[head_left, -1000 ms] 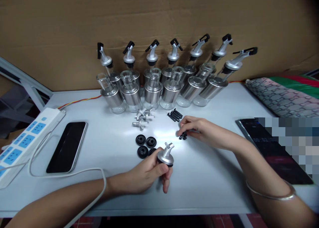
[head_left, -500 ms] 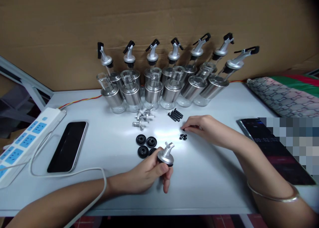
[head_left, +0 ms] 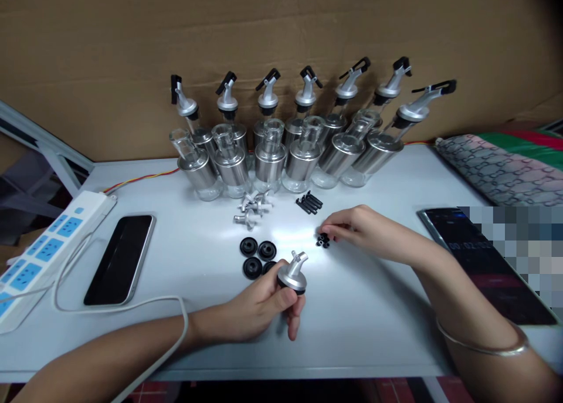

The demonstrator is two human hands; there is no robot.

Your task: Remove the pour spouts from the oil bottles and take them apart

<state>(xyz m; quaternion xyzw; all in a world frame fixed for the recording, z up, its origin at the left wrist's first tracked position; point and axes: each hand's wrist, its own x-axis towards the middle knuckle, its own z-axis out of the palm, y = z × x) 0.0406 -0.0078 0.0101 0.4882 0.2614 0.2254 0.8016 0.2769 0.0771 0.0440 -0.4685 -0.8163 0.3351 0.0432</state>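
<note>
My left hand rests on the white table near the front, fingers wrapped round a silver pourer cap with a small spout, held upright. My right hand lies further back on the right. Its fingertips pinch together over a small cluster of tiny black rings; whether one is between them I cannot see. Several black round gaskets lie just behind my left hand. A bundle of short black pins and a few small silver spouts sit further back.
Two rows of glass and steel dispenser bottles stand at the back against a cardboard wall. A phone and a white power strip with its cable lie at the left, a dark tablet and a patterned cushion at the right.
My right hand lifted back a little from the tiny black rings, then came down to them again. My left hand and the silver cap have not moved.
</note>
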